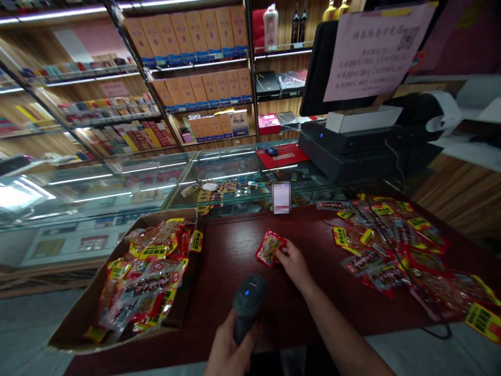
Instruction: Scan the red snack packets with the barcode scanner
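My left hand [230, 342] is wrapped around the handle of a dark barcode scanner [250, 297], which shows a small blue light on top. In my right hand [289, 261] is a small red snack packet [270, 248], pinched at its right edge just above the dark red table [230, 235]. The scanner's head points toward the packet, with a gap between them. To the left stands an open cardboard box [88, 308] holding several red and yellow snack packets [152, 284]. More packets [368, 261] lie in a loose pile on the table's right side.
A glass display counter [223, 156] runs behind the table, with a red mat [284, 155] on it. At the back right stand a monitor [319, 68] and a black cash drawer [332, 156]. A black cable [391, 245] crosses the right pile. Stocked shelves line the wall.
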Demonstrator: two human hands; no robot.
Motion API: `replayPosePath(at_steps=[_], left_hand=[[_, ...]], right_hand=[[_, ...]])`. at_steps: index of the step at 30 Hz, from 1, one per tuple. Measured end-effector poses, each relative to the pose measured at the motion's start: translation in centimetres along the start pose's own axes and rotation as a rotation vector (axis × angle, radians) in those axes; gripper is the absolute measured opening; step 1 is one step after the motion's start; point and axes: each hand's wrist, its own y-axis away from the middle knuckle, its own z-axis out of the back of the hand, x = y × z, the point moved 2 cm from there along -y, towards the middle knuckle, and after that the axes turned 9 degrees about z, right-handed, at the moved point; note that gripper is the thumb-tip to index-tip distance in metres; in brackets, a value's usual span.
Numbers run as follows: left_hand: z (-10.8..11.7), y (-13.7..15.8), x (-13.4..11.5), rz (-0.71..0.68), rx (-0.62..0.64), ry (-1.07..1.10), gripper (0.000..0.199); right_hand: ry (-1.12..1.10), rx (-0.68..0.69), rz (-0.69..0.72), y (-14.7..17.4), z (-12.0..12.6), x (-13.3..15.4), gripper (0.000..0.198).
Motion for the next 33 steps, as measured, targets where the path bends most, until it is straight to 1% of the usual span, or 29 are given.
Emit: replayPosePath(at_steps=[3,6,10,13,15,19,21,25,28,30,31,32,33], left_hand=[[-0.1,0.0,-0.3,0.008,0.015,-0.025,0.03],[-0.1,0.1,-0.5,0.012,0.014,-0.017,0.032],[-0.1,0.4,-0.9,0.016,0.02,-0.004,0.036],[-0.2,0.6,-1.1,0.006,0.026,-0.025,0.036],[-0.1,0.6,-1.1,-0.022,0.009,-0.027,0.033],[0.5,0.2,-0.5,-0.075,-0.024,-0.024,0.029],[0.8,0.0,-0.2,-0.075,0.001,-0.012,0.029],[0.9,-0.3,0.3,-0.056,0.041,0.054,0.027],[0.8,-0.3,0.8,-0.022,0.048,0.091,0.028],[0.8,-0.5,1.5,0.008,0.024,0.131,0.028],[0.8,-0.6,1.8,0.019,0.005,0.163,0.028],[0.9,-0.7,2.2,0.024,-0.013,0.199,0.029],[1.0,-0.9,2.5,0.025,-0.03,0.235,0.031]], right_hand=[[0.024,0.019,0.036,0.0,-0.1,0.0,0.035],[-0.023,0.023,0.024,0.0,-0.3,0.2,0.034],[-0.082,0.033,-0.005,0.0,-0.4,0.2,0.039],[-0.064,0.043,0.002,-0.2,-0.3,0.0,0.042],[-0.033,0.044,0.01,-0.2,-0.2,-0.2,0.041],[-0.02,0.035,0.004,-0.2,-0.1,-0.8,0.038],[-0.013,0.02,0.003,-0.2,0.0,-1.1,0.04],[0.082,0.018,0.047,-0.1,0.4,-1.0,0.042],[0.041,-0.014,-0.014,0.1,0.5,-0.2,0.045],[-0.025,-0.067,-0.083,0.2,-0.1,0.9,0.046],[-0.056,-0.074,-0.109,0.2,-0.9,1.5,0.046],[-0.085,-0.052,-0.127,0.2,-2.0,2.2,0.045],[-0.11,0.001,-0.139,0.1,-3.6,2.9,0.045]])
